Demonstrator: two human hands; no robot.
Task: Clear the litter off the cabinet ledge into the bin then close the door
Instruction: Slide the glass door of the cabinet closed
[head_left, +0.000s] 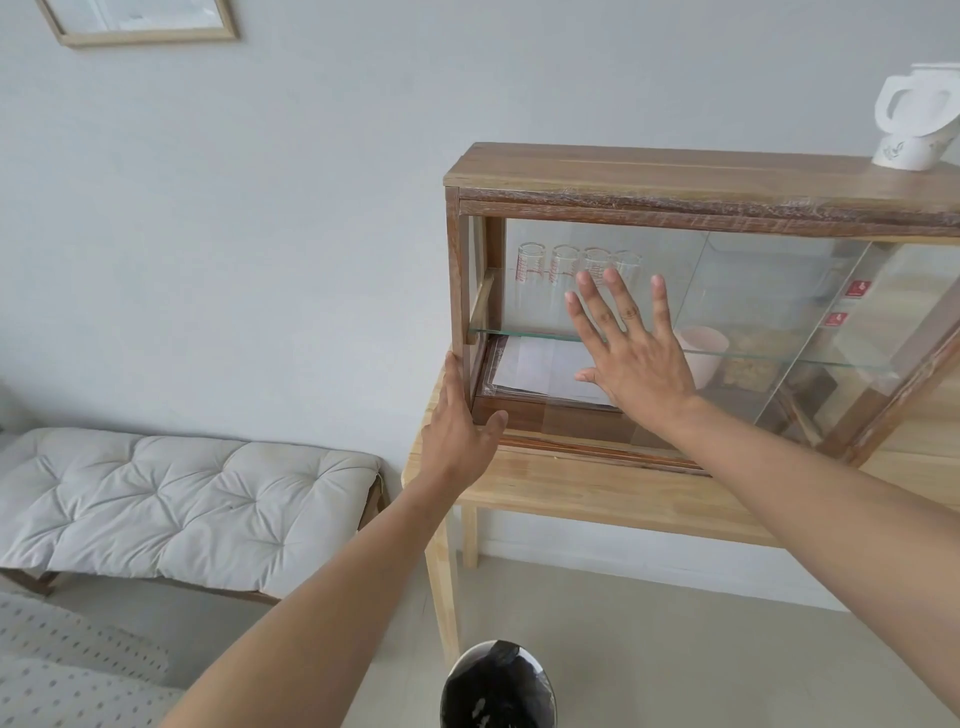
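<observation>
A wooden cabinet (623, 171) with sliding glass doors stands on a light wooden table (571, 488). My right hand (631, 348) lies flat with fingers spread on the left glass door (530, 291). My left hand (457, 421) rests against the cabinet's lower left corner, thumb on the front edge, holding nothing. A bin (497, 686) lined with a black bag stands on the floor below, at the bottom edge of the view. I see no litter on the ledge in front of the cabinet.
Inside the cabinet are several glasses (563, 267), white paper (540, 369), a pale cup (704, 353) and a tray of biscuits. A white kettle (914, 124) stands on the cabinet top. A cushioned bench (176, 499) sits to the left.
</observation>
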